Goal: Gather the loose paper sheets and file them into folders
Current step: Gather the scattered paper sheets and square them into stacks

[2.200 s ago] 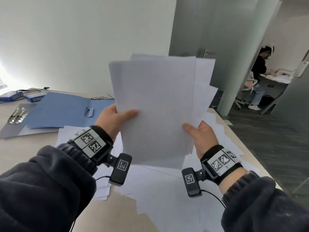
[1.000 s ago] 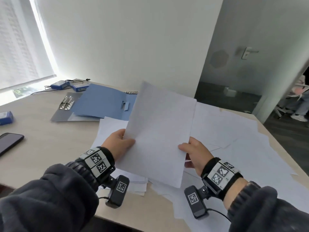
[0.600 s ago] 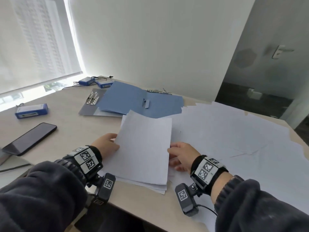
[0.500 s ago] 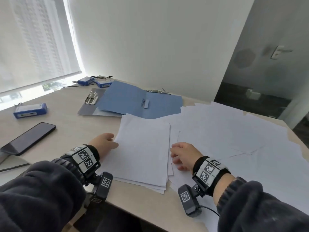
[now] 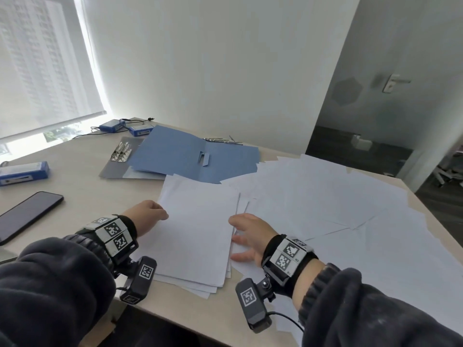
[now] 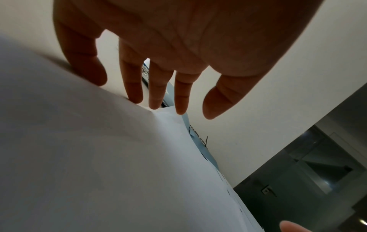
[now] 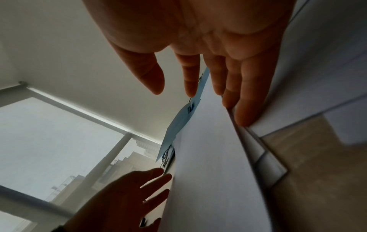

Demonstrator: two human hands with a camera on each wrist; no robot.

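A gathered stack of white sheets (image 5: pixel 198 231) lies flat on the table in front of me. My left hand (image 5: pixel 146 215) rests open at the stack's left edge, its straight fingers (image 6: pixel 135 87) touching the paper (image 6: pixel 99 157). At the right edge my right hand (image 5: pixel 246 234) is open too, and its fingers (image 7: pixel 246 109) lie along the side of the stack (image 7: pixel 214 157). Neither hand grips anything. Beyond the stack an open blue folder (image 5: pixel 190 156) lies flat. Many loose white sheets (image 5: pixel 325 196) cover the right half of the table.
A grey folder with a metal clip (image 5: pixel 121 151) sits under the blue one. A dark phone (image 5: pixel 27 216) and a blue box (image 5: pixel 23 172) lie at the left. Two blue boxes with cables (image 5: pixel 125 126) sit by the window. The table's near edge (image 5: pixel 175 314) runs below my wrists.
I brought the held sheets down from the air and laid them flat on the table as a stack. Both hands let go and now rest open at its sides.
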